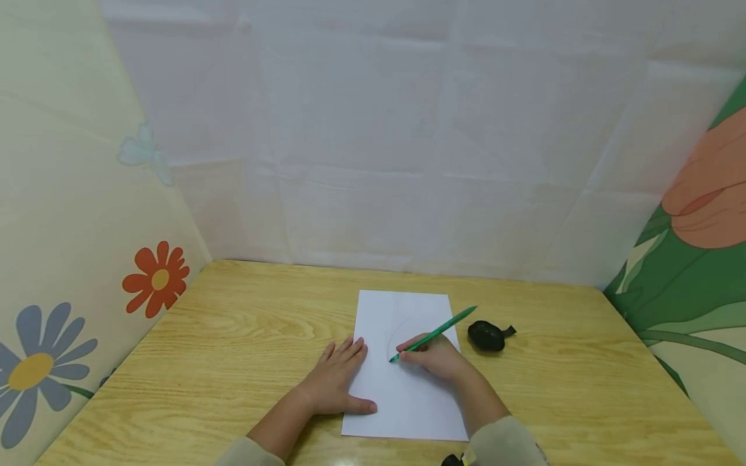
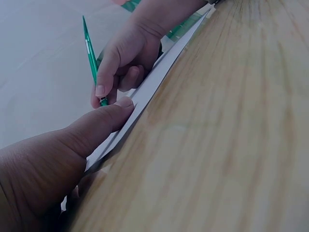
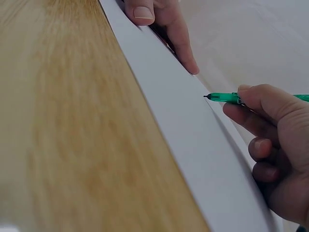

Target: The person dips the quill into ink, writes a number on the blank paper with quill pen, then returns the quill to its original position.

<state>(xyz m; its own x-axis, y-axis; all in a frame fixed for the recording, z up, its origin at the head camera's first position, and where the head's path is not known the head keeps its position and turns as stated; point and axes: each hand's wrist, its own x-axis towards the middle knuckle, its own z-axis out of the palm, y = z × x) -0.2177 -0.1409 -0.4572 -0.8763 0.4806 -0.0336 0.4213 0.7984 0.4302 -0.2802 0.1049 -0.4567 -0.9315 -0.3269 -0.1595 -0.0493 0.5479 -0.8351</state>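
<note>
Two hands at one white sheet [image 1: 414, 414], one green pen [image 1: 445, 326] between them.
In the head view I see the sheet low in the middle of the frame on a wooden table [image 1: 233, 336]; the left hand [image 1: 338, 382] lies spread at its left edge, gripping nothing, while the right hand [image 1: 437, 356] pinches the pen beside one faint curved line [image 1: 389, 340]. Right of the sheet sits one black object [image 1: 486, 336]; only here do I spot one red flower [image 1: 160, 279] printed at left. The left wrist view brings the left thumb [image 2: 104, 118] close, left of centre, resting on the sheet. The right wrist view best shows the pen's dark tip [image 3: 206, 96], right of centre; whether it touches, I can't tell.
</note>
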